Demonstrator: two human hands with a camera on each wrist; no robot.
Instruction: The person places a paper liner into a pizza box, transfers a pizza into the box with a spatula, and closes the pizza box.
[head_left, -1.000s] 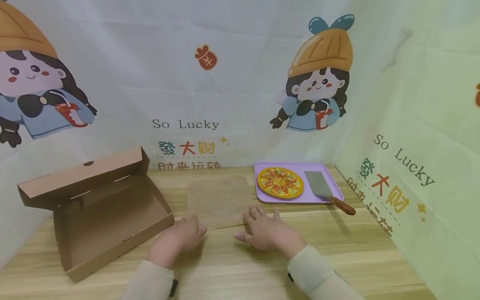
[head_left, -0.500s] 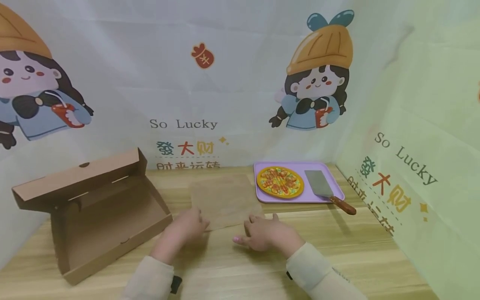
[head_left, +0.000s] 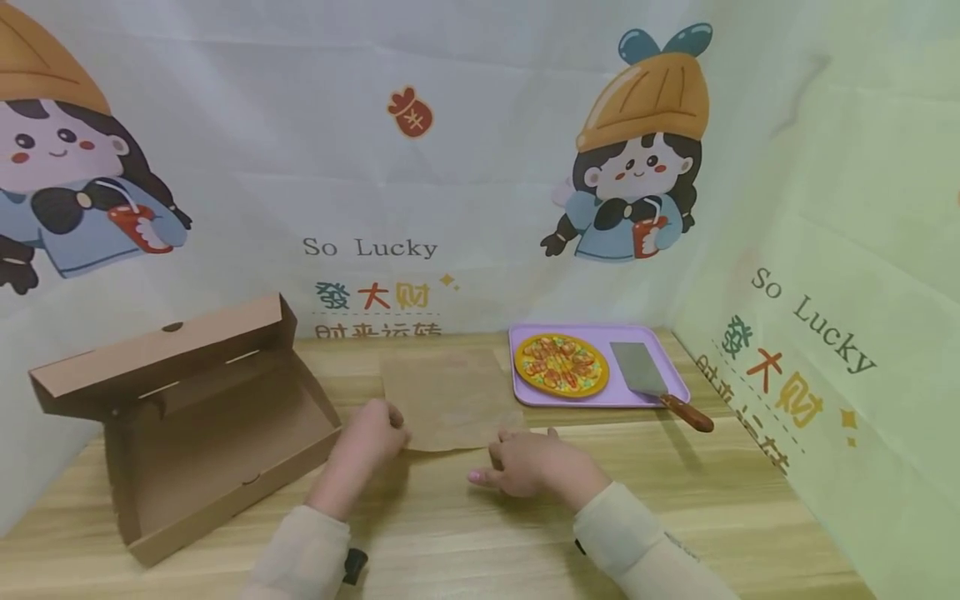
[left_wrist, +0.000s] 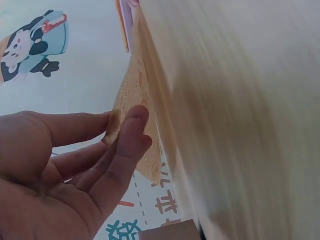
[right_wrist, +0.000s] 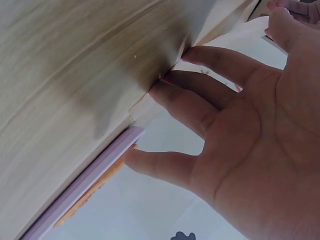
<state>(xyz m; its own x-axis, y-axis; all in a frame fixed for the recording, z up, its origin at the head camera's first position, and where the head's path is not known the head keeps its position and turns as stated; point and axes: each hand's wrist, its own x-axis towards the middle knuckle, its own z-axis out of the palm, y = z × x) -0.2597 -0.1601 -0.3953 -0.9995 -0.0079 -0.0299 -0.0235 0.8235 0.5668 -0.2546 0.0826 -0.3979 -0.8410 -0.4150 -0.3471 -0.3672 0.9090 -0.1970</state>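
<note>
A sheet of brown paper (head_left: 450, 396) lies on the wooden table between the open carton and the purple tray. Its near left corner is pinched between thumb and fingers of my left hand (head_left: 372, 433). In the left wrist view that edge of the paper (left_wrist: 131, 90) stands raised off the table, with the left hand (left_wrist: 70, 170) at its corner. My right hand (head_left: 532, 462) rests its fingertips at the near right corner of the sheet, thumb held apart. Seen from the right wrist, the right hand's (right_wrist: 240, 120) fingers reach out fairly straight, tips down on the surface.
An open cardboard pizza box (head_left: 225, 450) stands at the left, lid tilted back. At the back right, a purple tray (head_left: 581, 400) bears a toy pizza (head_left: 561, 365) and a spatula (head_left: 636, 367), whose wooden handle overhangs the rim. Printed cloth (head_left: 480, 183) hangs behind the table.
My left hand has moved onto the paper's near left corner and taken hold of it, lifting that edge. The sheet has shifted slightly right. The right hand stays near its corner.
</note>
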